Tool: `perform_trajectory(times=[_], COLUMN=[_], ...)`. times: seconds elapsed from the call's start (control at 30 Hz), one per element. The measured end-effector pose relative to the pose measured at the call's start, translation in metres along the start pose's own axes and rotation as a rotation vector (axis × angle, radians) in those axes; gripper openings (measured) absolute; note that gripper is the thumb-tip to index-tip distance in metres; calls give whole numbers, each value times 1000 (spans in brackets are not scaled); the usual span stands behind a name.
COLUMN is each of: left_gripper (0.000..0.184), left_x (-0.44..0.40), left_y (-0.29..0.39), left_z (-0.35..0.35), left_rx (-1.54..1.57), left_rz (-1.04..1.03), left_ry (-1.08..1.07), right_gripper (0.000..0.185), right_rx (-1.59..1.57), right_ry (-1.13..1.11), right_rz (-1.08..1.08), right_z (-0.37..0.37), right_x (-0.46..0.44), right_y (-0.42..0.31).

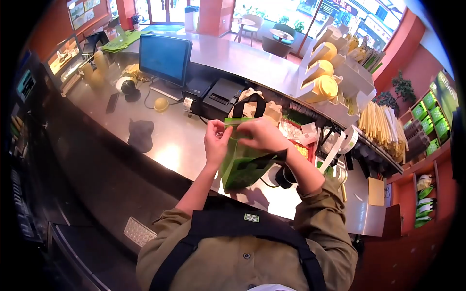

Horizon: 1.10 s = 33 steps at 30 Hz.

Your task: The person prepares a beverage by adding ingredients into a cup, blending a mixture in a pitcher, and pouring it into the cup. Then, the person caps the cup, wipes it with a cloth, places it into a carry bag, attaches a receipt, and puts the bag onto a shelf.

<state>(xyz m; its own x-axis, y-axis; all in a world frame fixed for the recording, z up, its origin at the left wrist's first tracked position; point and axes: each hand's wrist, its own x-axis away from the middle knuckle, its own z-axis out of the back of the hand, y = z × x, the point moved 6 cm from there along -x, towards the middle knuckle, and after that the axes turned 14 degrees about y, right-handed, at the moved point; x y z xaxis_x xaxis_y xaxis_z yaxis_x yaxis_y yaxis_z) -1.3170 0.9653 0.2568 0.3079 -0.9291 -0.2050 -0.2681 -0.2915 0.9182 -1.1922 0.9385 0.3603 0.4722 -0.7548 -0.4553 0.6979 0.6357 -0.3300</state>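
Note:
A green bag (240,167) stands upright over the metal counter in front of my body. My left hand (217,140) is closed at the bag's top left edge, thumb and fingers pinched together. At the top right of the same bag, my right hand (262,133) bends over the rim with its fingers curled inward; the fingertips are partly hidden. A black strap hangs beside my right forearm. Just behind the hands lies a paper item with a black band (248,103).
A monitor (165,57) and black printer (224,94) stand behind the counter's work surface (182,140). To the right are stacked yellow lids (324,88), a label roll (348,139) and wrapped straws or utensils (383,123). A dark cloth (141,136) lies left.

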Motion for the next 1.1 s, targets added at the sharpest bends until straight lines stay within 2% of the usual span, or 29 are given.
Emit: perform_trajectory(times=[0.07, 0.2, 0.33, 0.4, 0.43, 0.47, 0.5, 0.53, 0.57, 0.6, 0.67, 0.7, 0.73, 0.77, 0.8, 0.87, 0.93, 0.97, 1.0, 1.07, 1.1], left_gripper=[12, 20, 18, 17, 17, 19, 22, 25, 38, 42, 50, 52, 54, 52, 51, 43, 35, 23, 26, 37, 35], left_x=[0, 6, 11, 14, 14, 13, 13, 15, 21, 30, 49, 55, 59, 60, 61, 51, 41, 37, 33, 30, 30], left_y=[0, 10, 15, 11, 18, 15, 10, 6, 12, 28, 55, 62, 60, 55, 50, 22, -10, -9, -15, -29, -33], left_z=[-2, -6, -5, -8, -9, -8, -5, -3, -4, -4, -4, -4, -2, 0, 2, 5, 11, 10, 7, 6, 6], left_rx=[27, -2, -7, -8, 43, -7, -55, -103, -196, -173, -164, -179, -238, -250, -261, -196, 5, 91, 114, 110, 104], left_rz=[-10, -25, -13, -2, -25, 4, 35, 68, -1, -73, -184, -225, -235, -223, -211, -151, 108, 0, -33, -32, 23], left_ry=[-40, -125, -167, -182, -151, -181, -213, -249, -313, -311, -316, -320, -327, -335, -342, -372, -429, -451, -483, -513, -505], right_gripper=[19, 19, 17, 11, 6, 4, 8, 13, 16, 16, 11, 25, 37, 40, 36, 27, 19, 17, 19, 18, 15], right_rx=[-30, 225, 326, 166, -139, -221, -984, -1256, -1115, -758, -399, -255, -426, -214, -359, -383, -388, -352, -437, -598, -563], right_ry=[340, 444, 457, 534, 659, 876, 1123, 1157, 1322, 1240, 701, 408, 453, 462, 497, 611, 594, 648, 580, 550, 565], right_rz=[140, 379, 392, 298, 34, -77, -437, -359, -437, -442, -591, -583, -522, -422, -543, -526, -494, -346, -452, -469, -421], right_z=[9, -4, -8, -8, 12, 36, 60, 88, 106, 107, 64, 38, 18, 9, -4, -13, -18, -20, -26, -23, -21], right_x=[0, -1, -1, -3, 0, 10, 27, 54, 82, 101, 125, 132, 133, 139, 142, 140, 138, 135, 135, 129, 127], right_y=[-6, -26, -29, -8, 6, 41, 61, 80, 70, 66, 54, 39, 24, 23, 23, 20, 22, 23, 25, 26, 29])
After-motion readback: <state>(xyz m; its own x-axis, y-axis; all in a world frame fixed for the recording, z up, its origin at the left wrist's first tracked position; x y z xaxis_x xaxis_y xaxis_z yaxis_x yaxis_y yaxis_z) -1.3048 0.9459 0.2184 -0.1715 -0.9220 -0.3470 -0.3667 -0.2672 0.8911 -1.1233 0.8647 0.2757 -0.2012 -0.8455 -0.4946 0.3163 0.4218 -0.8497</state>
